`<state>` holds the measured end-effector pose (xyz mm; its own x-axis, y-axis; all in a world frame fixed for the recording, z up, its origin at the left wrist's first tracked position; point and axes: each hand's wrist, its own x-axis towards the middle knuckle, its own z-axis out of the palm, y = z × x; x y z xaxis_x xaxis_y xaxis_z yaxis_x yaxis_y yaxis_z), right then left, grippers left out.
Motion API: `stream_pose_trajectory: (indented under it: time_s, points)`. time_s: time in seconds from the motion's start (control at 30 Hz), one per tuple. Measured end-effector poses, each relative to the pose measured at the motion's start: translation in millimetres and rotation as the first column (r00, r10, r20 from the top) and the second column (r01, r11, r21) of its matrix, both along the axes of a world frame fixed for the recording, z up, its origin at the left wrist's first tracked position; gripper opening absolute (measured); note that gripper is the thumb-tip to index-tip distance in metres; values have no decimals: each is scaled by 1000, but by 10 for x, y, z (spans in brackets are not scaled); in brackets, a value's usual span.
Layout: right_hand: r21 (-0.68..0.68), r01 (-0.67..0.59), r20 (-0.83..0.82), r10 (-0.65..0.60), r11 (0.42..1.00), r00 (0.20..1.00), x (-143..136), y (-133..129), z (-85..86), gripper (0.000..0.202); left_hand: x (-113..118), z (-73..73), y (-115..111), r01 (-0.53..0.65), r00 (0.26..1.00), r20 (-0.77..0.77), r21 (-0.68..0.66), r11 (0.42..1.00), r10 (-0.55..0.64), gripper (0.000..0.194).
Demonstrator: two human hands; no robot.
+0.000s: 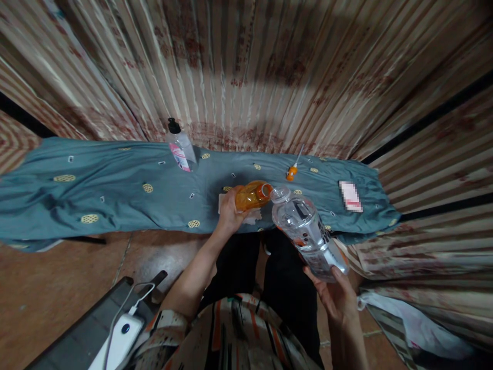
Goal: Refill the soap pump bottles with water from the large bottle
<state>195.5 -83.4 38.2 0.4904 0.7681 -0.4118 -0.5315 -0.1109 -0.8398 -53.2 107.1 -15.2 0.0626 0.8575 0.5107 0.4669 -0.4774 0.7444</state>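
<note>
Holding orange bottle [248, 198] in left hand [230, 215], clear bottle [304, 231] by base in right hand [336, 297]; probably pouring; next needs steady mouth-to-mouth aim.

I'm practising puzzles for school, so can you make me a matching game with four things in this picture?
1. Orange bottle
2. Large clear bottle
3. Pink-labelled bottle
4. Small orange nozzle

A. In the right hand
B. Has a black top
C. On the cloth, with thin tube
D. In the left hand

Pairs: 1-D, 2-A, 3-B, 4-C
</note>
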Motion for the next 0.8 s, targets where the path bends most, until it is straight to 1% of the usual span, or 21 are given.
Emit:
stream_pose_trajectory:
  time_s: [0.13, 0.3, 0.5, 0.67, 0.8]
  points:
    - [-13, 18, 34, -18, 1000, 999, 12, -13, -12, 48, 16, 32, -3, -1, 1000, -4, 5, 1000, 1, 63]
    - [-7, 18, 80, -17, 1000, 997, -24, -3, 58, 42, 37, 36, 12, 6, 1000, 10, 0, 1000, -6, 66]
    - [21, 5, 140, -8, 1000, 990, -74, 19, 155, 51, 44, 16, 35, 20, 998, 68, -5, 1000, -19, 66]
    - [29, 10, 176, -15, 1000, 984, -103, 27, 220, 52, 41, 2, 47, 21, 998, 63, 18, 1000, -22, 64]
    - [17, 16, 192, -19, 1000, 981, -117, 29, 254, 59, 43, 1, 44, 10, 999, 42, 18, 1000, -10, 65]
